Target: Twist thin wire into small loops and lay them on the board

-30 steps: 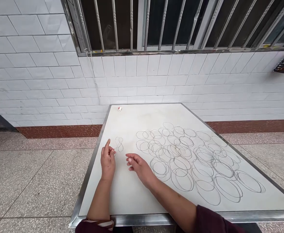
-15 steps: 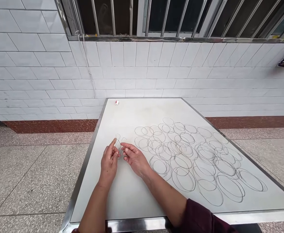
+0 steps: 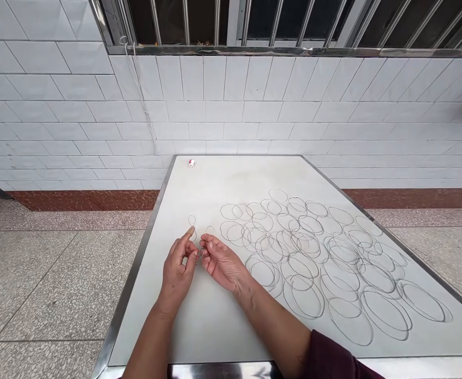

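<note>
My left hand (image 3: 180,268) is over the left part of the table, its thumb and fingers closed on a thin wire (image 3: 201,252). Just to its right, my right hand (image 3: 223,261) pinches the same wire between thumb and fingertips. The two hands are almost touching. A small wire loop (image 3: 192,219) shows beyond my left index finger, and another curved bit of wire (image 3: 210,229) rises past my right fingertips. Whether these belong to one piece I cannot tell. Many thin wire rings (image 3: 302,263) lie flat and overlapping to the right of my hands.
The white table (image 3: 215,326) has a metal edge and stands near a white tiled wall (image 3: 254,113). A small red and white object (image 3: 192,163) lies at its far left corner. Above is a barred window (image 3: 215,23). A pale cord (image 3: 142,95) hangs down the wall.
The view has shifted slightly. My right hand has turned a little and its fingers have drawn closer together on the wire; my left thumb has moved nearer to it.
</note>
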Motion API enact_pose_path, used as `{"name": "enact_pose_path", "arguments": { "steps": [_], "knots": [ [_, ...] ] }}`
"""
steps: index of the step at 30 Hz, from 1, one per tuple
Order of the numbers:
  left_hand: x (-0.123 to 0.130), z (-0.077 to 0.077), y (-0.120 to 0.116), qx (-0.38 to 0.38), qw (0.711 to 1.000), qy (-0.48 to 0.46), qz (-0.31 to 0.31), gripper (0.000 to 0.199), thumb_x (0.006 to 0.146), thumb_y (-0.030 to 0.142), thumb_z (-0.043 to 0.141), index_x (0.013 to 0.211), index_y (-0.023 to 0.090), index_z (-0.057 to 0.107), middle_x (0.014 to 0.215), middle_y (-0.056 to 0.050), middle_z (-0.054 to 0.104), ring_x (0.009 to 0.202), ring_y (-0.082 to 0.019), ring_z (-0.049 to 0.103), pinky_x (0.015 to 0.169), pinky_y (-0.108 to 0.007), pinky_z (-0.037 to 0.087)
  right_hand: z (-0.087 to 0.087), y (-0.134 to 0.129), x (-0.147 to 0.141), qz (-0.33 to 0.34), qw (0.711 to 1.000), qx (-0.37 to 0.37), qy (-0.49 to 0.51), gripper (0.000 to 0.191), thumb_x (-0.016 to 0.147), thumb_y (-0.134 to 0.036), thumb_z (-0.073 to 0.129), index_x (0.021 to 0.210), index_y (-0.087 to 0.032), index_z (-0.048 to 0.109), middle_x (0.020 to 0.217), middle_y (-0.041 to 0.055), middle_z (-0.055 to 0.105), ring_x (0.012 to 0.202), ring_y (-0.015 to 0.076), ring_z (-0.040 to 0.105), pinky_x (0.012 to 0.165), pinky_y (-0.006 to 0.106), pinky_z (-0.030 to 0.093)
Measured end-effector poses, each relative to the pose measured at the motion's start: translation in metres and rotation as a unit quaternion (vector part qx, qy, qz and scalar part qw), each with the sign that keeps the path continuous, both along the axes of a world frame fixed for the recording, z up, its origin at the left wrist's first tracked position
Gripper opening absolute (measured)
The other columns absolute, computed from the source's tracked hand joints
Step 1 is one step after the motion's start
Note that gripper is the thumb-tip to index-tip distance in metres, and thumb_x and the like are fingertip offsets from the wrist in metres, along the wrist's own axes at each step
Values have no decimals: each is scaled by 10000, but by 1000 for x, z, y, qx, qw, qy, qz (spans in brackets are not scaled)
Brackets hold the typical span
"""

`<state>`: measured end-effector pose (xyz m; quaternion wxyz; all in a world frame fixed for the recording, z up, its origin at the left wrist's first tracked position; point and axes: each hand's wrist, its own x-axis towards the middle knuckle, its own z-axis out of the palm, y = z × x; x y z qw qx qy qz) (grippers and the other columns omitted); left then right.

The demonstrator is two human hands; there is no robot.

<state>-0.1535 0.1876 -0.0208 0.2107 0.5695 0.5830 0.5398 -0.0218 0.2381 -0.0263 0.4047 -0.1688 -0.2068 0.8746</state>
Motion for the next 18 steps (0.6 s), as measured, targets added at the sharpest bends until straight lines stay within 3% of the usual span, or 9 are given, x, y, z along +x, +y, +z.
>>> {"name": "enact_pose_path", "arguments": {
  "steps": [12, 18],
  "knots": [
    [9, 4, -6, 7, 998, 19, 56, 460, 865, 211, 560, 1323, 255, 558, 916, -19, 671, 814, -167, 646, 809, -334, 518, 0, 0, -1, -12, 999, 10, -30, 327, 691, -302, 870, 951, -192, 706, 875, -13, 591, 705, 50, 530, 645, 155, 465],
    [6, 4, -8, -8, 998, -55, 34, 452, 887, 271, 537, 1338, 244, 543, 874, -12, 647, 728, -159, 613, 714, -306, 506, -2, 1, -3, -27, 997, 27, -65, 304, 703, -301, 851, 955, -188, 725, 846, -2, 606, 697, 71, 530, 653, 191, 466]
  ]
}}
